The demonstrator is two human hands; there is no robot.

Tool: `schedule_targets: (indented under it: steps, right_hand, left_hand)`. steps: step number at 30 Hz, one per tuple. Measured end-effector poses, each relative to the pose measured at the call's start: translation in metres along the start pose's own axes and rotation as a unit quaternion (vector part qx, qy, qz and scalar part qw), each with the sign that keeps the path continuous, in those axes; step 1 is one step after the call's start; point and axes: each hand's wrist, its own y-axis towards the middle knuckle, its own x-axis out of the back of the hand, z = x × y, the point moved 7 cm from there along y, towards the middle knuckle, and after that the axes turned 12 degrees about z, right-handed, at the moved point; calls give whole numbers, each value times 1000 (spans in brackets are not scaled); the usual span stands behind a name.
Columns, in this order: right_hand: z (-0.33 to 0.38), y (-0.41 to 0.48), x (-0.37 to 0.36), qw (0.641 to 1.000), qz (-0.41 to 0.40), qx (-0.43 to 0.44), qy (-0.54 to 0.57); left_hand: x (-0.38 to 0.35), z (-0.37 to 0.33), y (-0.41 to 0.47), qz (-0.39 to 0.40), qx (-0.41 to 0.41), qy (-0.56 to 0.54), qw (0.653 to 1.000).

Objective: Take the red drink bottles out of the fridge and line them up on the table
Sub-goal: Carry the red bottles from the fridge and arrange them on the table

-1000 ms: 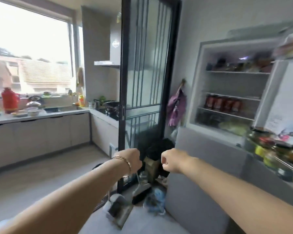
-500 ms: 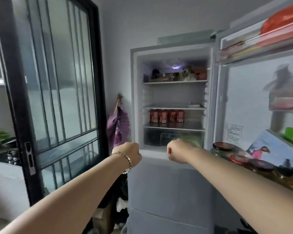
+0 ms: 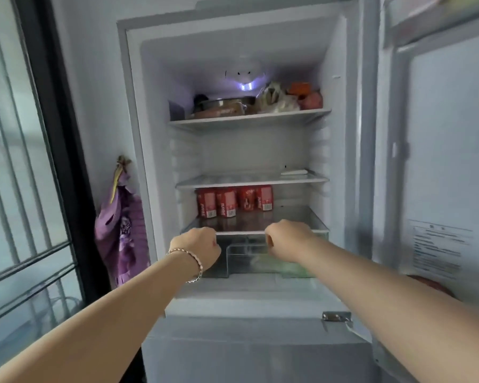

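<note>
Several red drink bottles (image 3: 234, 201) stand in a row at the back left of the third shelf (image 3: 288, 217) of the open fridge (image 3: 155, 161). My left hand (image 3: 201, 247), with a bracelet on the wrist, is a closed fist at the front edge of that shelf, below the bottles. My right hand (image 3: 286, 239) is also curled shut at the shelf's front edge, to the right of the bottles. Neither hand touches a bottle or holds anything.
The fridge door (image 3: 440, 175) stands open at the right. Food sits on the top shelf (image 3: 249, 117); a clear drawer (image 3: 260, 261) lies under my hands. A purple bag (image 3: 122, 230) hangs on the wall at left, beside a black-framed glass door (image 3: 25, 161).
The view has swung from the kitchen to the fridge and come close. Both fists now reach the front of the shelf with the red bottles.
</note>
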Motion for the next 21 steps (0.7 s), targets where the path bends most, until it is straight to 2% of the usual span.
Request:
schedule_targets:
  steps: [5, 8, 12, 16, 20, 21]
  right_hand:
    - [-18, 108, -3, 998, -16, 5, 55]
    - [-23, 179, -14, 996, -24, 5, 84]
    - [-14, 260, -44, 972, -35, -9, 231]
    - [-3, 337, -55, 926, -84, -18, 367]
    - [-4, 382, -60, 825, -102, -60, 553]
    - [-5, 391, -60, 813, -110, -72, 568]
  left_hand:
    - [-17, 22, 94, -12, 28, -6, 1000]
    - [-36, 37, 147, -19, 17, -31, 999]
    - [-65, 50, 195, -27, -10, -18, 999]
    - [-77, 54, 226, -54, -52, 20, 997]
    - [-75, 60, 233, -81, -93, 24, 992]
    - [-76, 64, 236, -76, -102, 15, 992]
